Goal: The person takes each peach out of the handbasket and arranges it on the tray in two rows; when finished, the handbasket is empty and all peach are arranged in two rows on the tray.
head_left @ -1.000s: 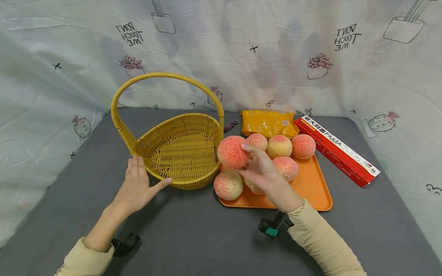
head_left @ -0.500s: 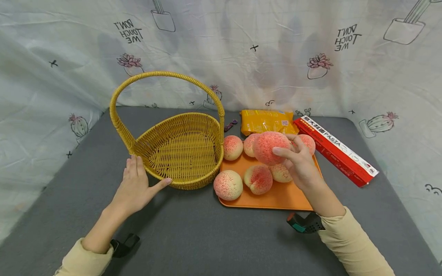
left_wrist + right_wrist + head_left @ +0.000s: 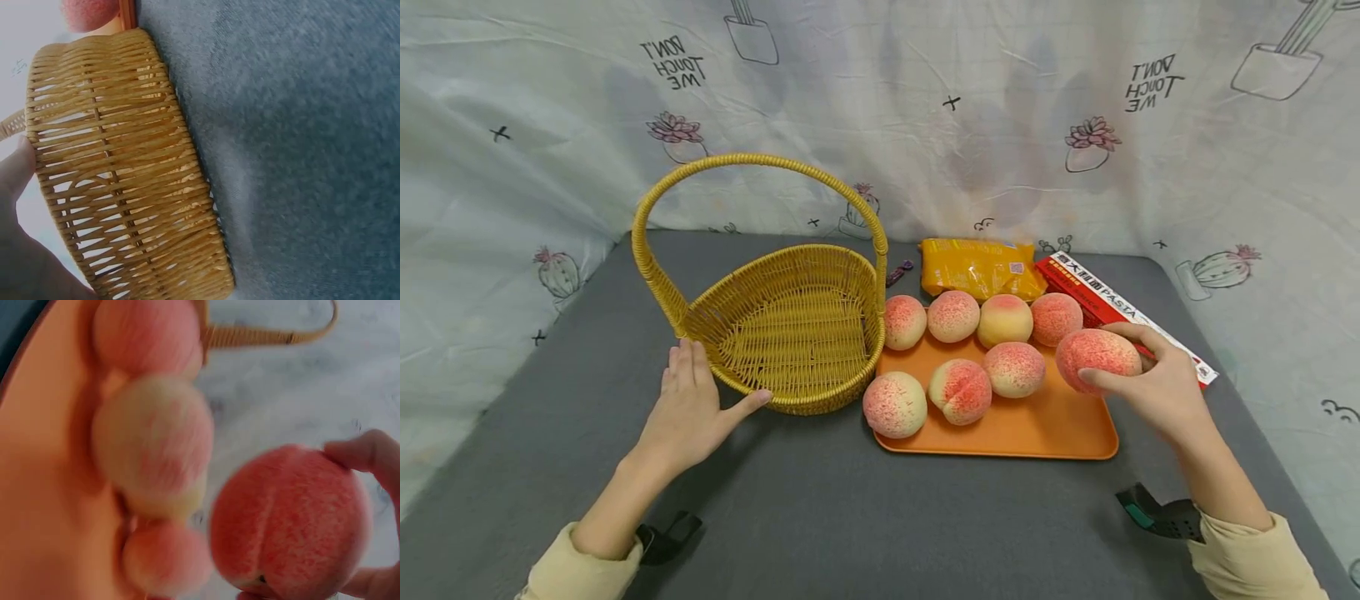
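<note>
In the head view my right hand (image 3: 1165,383) holds a pinkish-red peach (image 3: 1097,361) above the right side of an orange tray (image 3: 1037,433). The right wrist view shows fingers and thumb on either side of that peach (image 3: 290,525), with its crease facing the camera. Several other peaches, such as one at the near left (image 3: 895,405), lie on the tray. My left hand (image 3: 685,408), its fingers straight and thumb spread, rests against the near left of a yellow wicker basket (image 3: 797,342). In the left wrist view the thumb touches the rim of the basket (image 3: 125,169).
An orange-yellow packet (image 3: 981,268) lies behind the tray, and a red and white pasta box (image 3: 1120,292) lies slantwise at its right. A small dark purple wrapped item (image 3: 900,272) sits behind the basket. A printed white curtain (image 3: 925,125) hangs behind the grey table (image 3: 850,517).
My right hand has carried the peach rightwards, from beside the basket across the tray to its right side. The left hand has stayed against the basket.
</note>
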Motion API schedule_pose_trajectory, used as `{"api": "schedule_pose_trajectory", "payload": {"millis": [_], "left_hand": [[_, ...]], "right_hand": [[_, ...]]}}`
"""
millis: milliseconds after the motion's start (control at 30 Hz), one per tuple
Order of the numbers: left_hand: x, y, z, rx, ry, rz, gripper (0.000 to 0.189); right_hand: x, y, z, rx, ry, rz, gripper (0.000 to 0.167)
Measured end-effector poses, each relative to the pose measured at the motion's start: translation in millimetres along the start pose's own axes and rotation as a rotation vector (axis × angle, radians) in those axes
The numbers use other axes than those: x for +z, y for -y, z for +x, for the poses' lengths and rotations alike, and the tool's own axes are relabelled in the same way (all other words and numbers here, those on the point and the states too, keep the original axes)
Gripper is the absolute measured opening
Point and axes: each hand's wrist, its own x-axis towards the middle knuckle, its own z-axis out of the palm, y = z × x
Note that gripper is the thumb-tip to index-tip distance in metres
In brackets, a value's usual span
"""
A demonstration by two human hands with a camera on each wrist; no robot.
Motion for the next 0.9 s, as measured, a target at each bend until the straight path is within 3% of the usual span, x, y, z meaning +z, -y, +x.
{"api": "schedule_pose_trajectory", "payload": {"millis": [167,367,667,900], "left_hand": [[-0.7,-3.1,0.1,0.001,-0.008,0.008,0.118],[-1.5,-6.6,0.7,0.003,-0.001,0.004,0.118],[-1.4,-7.3,-0.9,-0.005,0.008,-0.019,0.119],[-3.4,-3.2,0.1,-0.006,0.038,-0.081,0.120]], "right_hand": [[-4,-18,0.3,0.023,0.091,-0.222,0.061],[5,-33,1.7,-0.045,0.193,-0.427,0.064],[12,-30,2.1,-0.124,0.365,-0.441,0.077],[17,-30,-2.7,-0.219,0.394,-0.415,0.092]]}}
